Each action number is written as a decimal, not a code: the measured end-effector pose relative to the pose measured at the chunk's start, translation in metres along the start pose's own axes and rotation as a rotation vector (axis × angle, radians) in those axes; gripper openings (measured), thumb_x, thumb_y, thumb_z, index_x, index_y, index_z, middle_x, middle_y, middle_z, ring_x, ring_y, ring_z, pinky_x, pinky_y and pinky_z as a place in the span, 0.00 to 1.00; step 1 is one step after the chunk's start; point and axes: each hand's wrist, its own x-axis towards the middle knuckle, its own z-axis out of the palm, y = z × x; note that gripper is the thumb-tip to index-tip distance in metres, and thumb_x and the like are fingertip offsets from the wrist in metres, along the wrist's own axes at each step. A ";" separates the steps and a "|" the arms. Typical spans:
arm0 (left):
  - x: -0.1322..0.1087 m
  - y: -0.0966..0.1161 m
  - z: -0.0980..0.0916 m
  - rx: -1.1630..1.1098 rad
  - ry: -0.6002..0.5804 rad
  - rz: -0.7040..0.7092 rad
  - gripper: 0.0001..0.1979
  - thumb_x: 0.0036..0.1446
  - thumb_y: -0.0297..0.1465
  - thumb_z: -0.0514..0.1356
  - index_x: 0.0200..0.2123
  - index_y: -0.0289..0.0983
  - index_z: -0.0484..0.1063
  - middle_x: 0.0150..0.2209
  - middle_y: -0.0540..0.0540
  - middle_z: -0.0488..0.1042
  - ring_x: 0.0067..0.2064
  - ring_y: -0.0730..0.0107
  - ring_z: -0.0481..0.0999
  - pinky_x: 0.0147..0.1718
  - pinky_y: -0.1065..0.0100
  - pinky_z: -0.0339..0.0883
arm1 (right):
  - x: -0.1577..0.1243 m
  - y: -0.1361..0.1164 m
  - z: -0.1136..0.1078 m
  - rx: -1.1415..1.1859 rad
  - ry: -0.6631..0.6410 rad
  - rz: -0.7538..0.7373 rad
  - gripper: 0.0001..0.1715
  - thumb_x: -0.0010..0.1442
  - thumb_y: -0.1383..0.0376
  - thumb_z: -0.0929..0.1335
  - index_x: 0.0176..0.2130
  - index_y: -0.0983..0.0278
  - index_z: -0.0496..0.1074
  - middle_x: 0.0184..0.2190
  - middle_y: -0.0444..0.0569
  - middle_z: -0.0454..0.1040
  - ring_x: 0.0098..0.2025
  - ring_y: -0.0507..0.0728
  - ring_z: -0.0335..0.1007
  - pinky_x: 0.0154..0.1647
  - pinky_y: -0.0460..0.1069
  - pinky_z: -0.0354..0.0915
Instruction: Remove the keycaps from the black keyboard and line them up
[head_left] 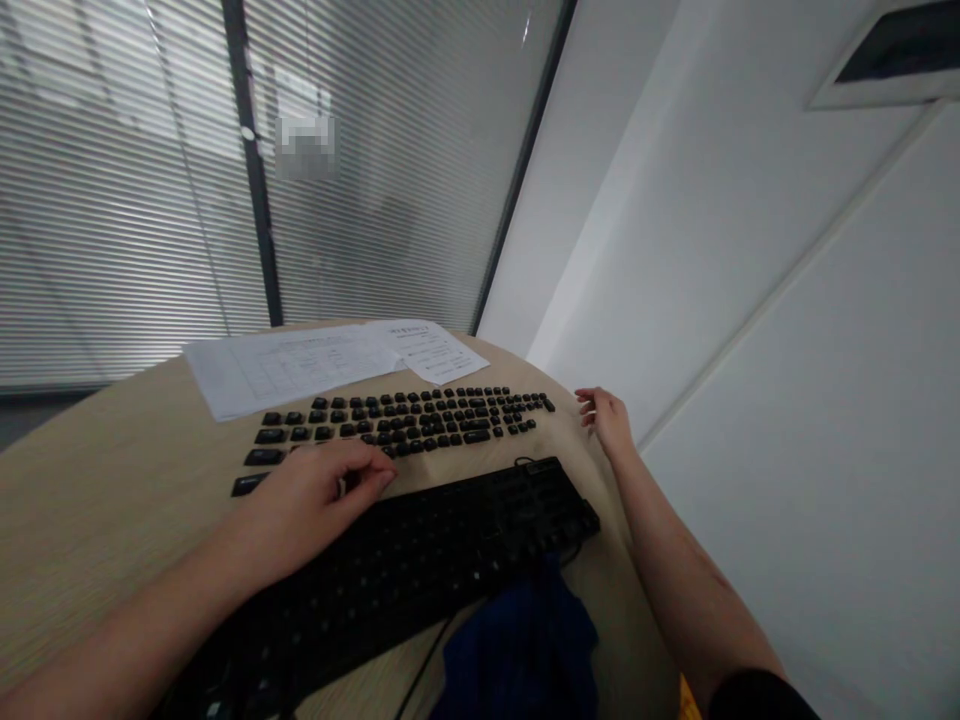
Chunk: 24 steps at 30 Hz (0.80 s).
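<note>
Worktop [82, 470] of pale wood grain, its far edge curving. Black keyboard [450, 545] lies aslant across the near middle, a long, flat slab of dull plastic, its surface pitted and studded in rows, fine detail lost in the dark. Beyond it, loose black keycaps [270, 436] set out in rough rows: small blocks, mostly squarish, some long bars at left, rows drawing closer together to the right. Left hand [330, 490] over the keyboard's far edge, beside the left-hand keycaps; fingers bent, thumb and fingertips drawn narrow, nearly meeting; cannot tell whether anything small sits between them. Right hand [606, 418] at the worktop's right edge, right of the last keycaps, fingers loosely curled and moderately spread, nothing seen in its grasp; contact with the edge unclear. Dark blue cloth [525, 650], soft and rumpled, against the keyboard's near side; thin black cable [424, 670] just left of it. Far side: thin white papers [300, 360], flat, overlapping, print too faint to read. Behind, finely slatted blinds [112, 220] and a dark upright bar [255, 180]; to the right, smooth pale wall [750, 250].
</note>
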 end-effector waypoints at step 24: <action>-0.002 -0.024 0.031 0.077 -0.301 0.179 0.21 0.58 0.44 0.64 0.53 0.46 0.81 0.58 0.41 0.78 0.56 0.49 0.79 0.61 0.50 0.70 | -0.152 -0.038 -0.068 0.023 -0.060 0.197 0.32 0.61 0.34 0.66 0.36 0.60 0.70 0.20 0.41 0.68 0.20 0.53 0.62 0.19 0.47 0.59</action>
